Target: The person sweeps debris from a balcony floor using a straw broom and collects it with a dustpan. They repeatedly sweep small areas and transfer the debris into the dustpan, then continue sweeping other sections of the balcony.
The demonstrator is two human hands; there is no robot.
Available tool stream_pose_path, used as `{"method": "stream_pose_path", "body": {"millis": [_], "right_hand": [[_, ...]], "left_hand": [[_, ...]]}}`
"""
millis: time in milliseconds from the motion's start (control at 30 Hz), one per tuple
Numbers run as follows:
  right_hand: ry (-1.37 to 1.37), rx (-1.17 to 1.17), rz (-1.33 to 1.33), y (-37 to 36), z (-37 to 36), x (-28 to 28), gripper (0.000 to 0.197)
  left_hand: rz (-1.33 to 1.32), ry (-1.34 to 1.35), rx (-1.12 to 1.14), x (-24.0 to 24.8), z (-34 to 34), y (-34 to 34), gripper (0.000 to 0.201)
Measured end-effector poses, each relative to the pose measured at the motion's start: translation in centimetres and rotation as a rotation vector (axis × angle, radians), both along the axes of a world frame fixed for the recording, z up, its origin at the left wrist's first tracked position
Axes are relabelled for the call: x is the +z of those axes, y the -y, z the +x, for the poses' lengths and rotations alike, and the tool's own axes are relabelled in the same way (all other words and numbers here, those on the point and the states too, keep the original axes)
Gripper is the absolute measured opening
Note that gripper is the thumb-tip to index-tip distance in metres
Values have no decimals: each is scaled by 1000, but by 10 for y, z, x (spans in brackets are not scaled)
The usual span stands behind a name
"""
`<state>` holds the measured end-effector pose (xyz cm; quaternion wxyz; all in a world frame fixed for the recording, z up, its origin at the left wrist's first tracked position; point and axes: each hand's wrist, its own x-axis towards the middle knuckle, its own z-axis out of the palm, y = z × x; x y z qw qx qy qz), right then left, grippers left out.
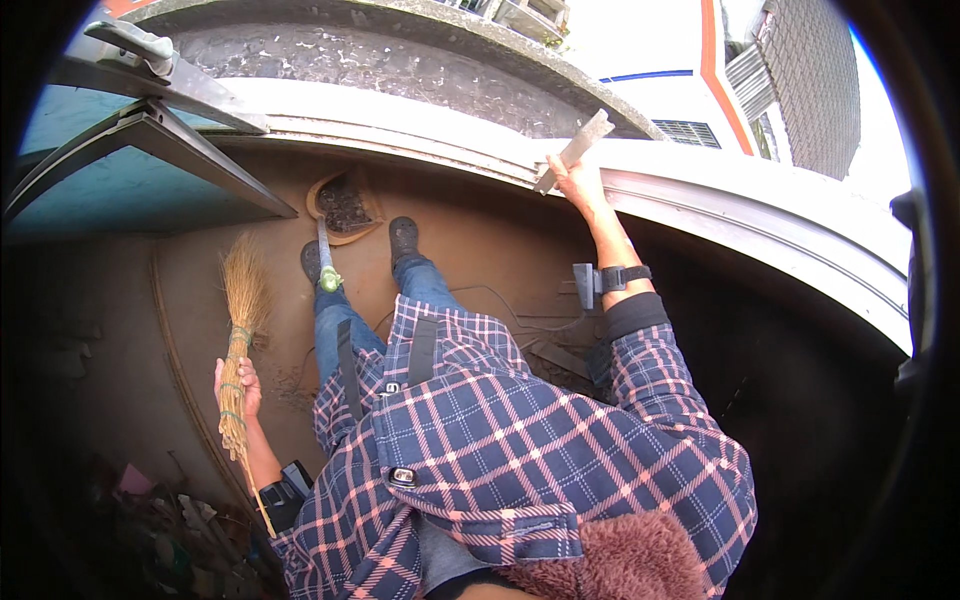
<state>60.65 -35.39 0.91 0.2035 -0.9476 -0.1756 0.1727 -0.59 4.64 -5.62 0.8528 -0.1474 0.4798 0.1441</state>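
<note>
My left hand (pixel 250 388) is wrapped round the bound handle of a straw hand broom (pixel 244 285), whose bristles point away from me, above the floor at the left. At the white window track (pixel 430 148), my right hand (pixel 578 185) grips a flat, pale grey strip (pixel 588 136). The strip stands tilted over the sill; its material I cannot tell. Between and just beyond my feet a brown dustpan (pixel 372 220) lies on the floor, with dark debris (pixel 343 204) in it. Its handle, with a pale green end (pixel 330 279), points back towards me.
An open window sash (pixel 190 155) with a metal frame juts in at the far left. A thin cable (pixel 505 300) and a flat board (pixel 560 357) lie on the brown floor (pixel 200 270). Mixed clutter (pixel 200 525) is heaped at the near left. Outside runs a dirty ledge (pixel 400 68).
</note>
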Motion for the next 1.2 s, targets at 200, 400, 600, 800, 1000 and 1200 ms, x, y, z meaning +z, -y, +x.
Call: {"method": "stream_pose_path", "body": {"millis": [200, 400, 600, 800, 1000, 1200], "right_hand": [[76, 192, -223, -9, 10, -4, 45], [119, 130, -328, -10, 17, -11, 56], [87, 173, -370, -16, 18, -14, 57], [224, 300, -372, -21, 9, -7, 53], [165, 294, -375, -33, 7, -12, 56], [-146, 8, -153, -29, 14, -17, 50]], "left_hand": [[-25, 11, 21, -3, -6, 0, 47], [13, 40, 13, -2, -6, 3, 46], [-15, 38, 24, 0, -7, 3, 46], [16, 37, 26, -1, -11, 3, 47], [-6, 23, 33, -3, -8, 1, 47], [41, 30, 49, -4, -19, 1, 47]]}}
